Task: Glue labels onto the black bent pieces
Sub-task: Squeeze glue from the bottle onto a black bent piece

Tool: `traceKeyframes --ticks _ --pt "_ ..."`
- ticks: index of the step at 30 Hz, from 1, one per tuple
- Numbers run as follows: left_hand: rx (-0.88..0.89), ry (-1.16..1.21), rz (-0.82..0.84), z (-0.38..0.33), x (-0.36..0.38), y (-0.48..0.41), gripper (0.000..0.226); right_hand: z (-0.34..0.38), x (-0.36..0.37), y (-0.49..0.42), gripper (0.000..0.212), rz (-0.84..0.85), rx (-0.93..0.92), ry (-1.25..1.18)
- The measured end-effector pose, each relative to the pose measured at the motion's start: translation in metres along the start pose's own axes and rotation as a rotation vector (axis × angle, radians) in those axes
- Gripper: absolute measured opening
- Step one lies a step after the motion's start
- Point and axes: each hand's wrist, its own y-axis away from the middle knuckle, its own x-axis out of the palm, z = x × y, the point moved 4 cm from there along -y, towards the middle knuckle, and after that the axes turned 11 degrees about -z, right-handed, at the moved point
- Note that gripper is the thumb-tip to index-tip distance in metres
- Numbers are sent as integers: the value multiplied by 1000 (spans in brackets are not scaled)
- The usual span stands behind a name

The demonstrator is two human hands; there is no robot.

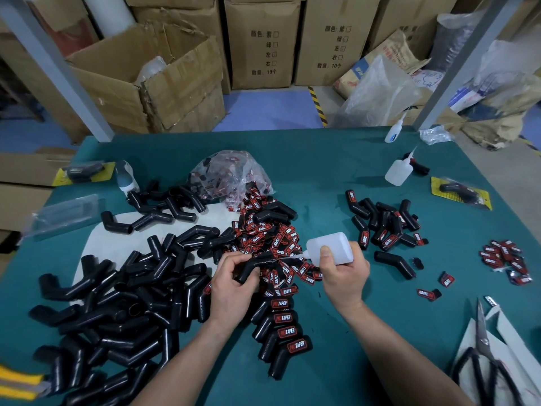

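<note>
My left hand (232, 284) grips one black bent piece (254, 265) just above the table's middle. My right hand (342, 272) holds a white glue bottle (332, 248) lying sideways, its thin nozzle pointing left at the top of that piece. A heap of red-and-black labels (270, 235) lies right behind both hands. A big pile of unlabelled black bent pieces (117, 303) fills the left side. Labelled pieces (288, 332) lie in a row between my forearms. Another group of bent pieces, some labelled, (383, 224) sits at the right.
On the green table (336, 177): a clear bag of labels (231, 174), two more glue bottles (398, 171) (393, 131) at the back right, a small label pile (506, 259), scissors (483, 347) at the right front, carded packs (461, 193) (85, 171). Cardboard boxes stand behind.
</note>
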Motion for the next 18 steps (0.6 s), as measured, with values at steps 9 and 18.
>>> traceKeyframes --ticks 9,18 --pt "10 2 8 -1 0 0 25 1 0 0 30 3 8 -24" --pt "38 -31 2 -9 0 1 32 -7 0 1 41 -10 -9 -5"
